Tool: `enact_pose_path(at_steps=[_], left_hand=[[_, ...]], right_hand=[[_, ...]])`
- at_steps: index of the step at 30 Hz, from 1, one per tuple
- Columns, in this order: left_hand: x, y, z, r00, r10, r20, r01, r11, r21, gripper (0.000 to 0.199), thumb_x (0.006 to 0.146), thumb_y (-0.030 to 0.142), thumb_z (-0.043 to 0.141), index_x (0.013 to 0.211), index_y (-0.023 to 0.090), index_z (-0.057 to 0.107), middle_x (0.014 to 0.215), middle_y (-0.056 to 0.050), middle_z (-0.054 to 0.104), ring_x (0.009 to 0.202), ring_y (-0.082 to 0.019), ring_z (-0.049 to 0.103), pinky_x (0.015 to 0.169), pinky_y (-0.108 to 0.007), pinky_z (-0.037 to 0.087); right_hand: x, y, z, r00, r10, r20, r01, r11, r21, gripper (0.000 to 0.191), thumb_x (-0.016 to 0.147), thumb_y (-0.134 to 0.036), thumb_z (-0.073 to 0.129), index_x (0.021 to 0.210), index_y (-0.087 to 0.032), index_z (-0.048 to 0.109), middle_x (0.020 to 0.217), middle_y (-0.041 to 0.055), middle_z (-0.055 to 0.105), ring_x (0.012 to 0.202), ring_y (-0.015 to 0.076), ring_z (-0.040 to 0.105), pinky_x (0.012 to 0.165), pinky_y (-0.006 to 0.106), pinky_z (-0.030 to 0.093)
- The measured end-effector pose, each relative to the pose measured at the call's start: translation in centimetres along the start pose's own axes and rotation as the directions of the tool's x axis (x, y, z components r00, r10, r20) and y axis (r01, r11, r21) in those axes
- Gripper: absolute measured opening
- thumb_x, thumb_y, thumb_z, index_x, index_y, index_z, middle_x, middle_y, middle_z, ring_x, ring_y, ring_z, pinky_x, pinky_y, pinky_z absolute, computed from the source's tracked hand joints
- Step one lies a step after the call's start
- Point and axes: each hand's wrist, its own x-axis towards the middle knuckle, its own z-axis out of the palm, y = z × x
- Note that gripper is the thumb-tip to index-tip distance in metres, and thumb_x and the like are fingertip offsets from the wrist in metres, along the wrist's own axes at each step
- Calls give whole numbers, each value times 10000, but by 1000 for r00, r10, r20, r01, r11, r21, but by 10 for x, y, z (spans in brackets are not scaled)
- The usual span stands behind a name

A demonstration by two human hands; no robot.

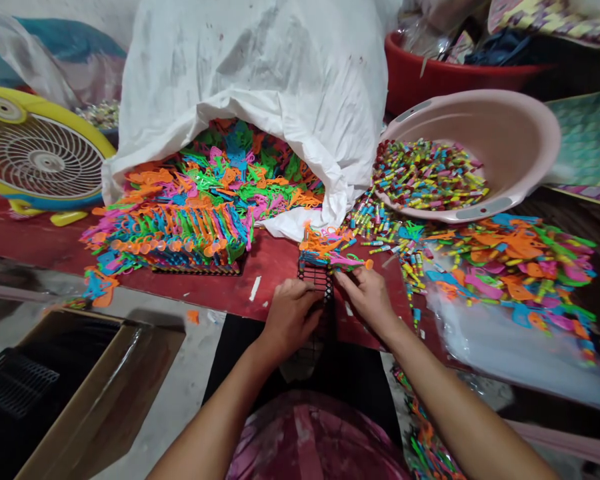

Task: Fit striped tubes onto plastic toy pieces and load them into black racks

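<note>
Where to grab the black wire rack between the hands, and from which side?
Probably the near part of the black wire rack, approached from the near side and pinched across its narrow width: bare mesh shows there, while colourful plastic pieces crowd the far end.

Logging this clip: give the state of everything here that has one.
Front rack: partly loaded
Left hand: fingers curled at front rack
Right hand: beside front rack, grip unclear
Left rack: densely loaded
White sack: open, plastic pieces at its mouth
Pink basin: partly filled
Red tub: holding assorted things
Cardboard box: open, black grid inside
Yellow fan: standing; cannot tell if running
</note>
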Motion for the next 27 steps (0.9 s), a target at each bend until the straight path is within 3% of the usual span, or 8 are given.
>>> enact_pose_path(at_steps=[5,9,14,22,25,27], left_hand=[[1,-3,-1,999,12,31,-11,1000,-8,261,903,280,590,1151,218,638,1154,-63,645,1047,-242,540,877,-394,402],[1,-5,-6,998,30,61,-29,999,-16,276,897,276,604,1166,231,643,1161,-55,648,1059,-241,543,886,-394,403],[1,-7,-11,996,51,67,-47,997,-60,264,901,268,601,1155,228,661,1137,-51,664,1067,-236,552,913,-393,403],[3,-8,-19,993,87,85,-77,990,-121,269,859,214,640,1126,217,672,1175,-52,674,1098,-237,568,930,-388,401],[3,-9,-20,991,90,96,-77,989,-130,271,852,208,646,1121,218,676,1176,-51,678,1101,-239,573,936,-390,401],[3,-10,-19,991,92,94,-79,988,-131,264,863,215,634,1123,222,677,1172,-47,680,1102,-236,574,940,-391,400]], right_hand=[[-1,1,5,1000,-22,0,21,993,-115,398,965,-377,474,598,-225,457,613,13,517,605,166,515,595,291,356],[1,6,-1,992,-93,82,109,972,-208,467,995,-408,426,570,-217,462,554,6,483,539,154,456,567,292,315],[2,14,-8,979,-146,144,169,973,-157,488,999,-446,421,578,-209,490,552,4,501,517,142,442,557,287,303],[-7,14,-9,983,-82,164,87,996,-22,437,991,-417,465,615,-206,537,533,-20,475,508,135,442,562,281,329],[-9,11,-15,982,-106,153,112,993,-31,345,984,-381,494,720,-195,616,624,8,565,577,156,528,597,284,387],[-10,11,-22,972,-157,177,162,987,-15,252,983,-354,494,915,-190,673,805,57,663,739,194,617,686,305,455]])
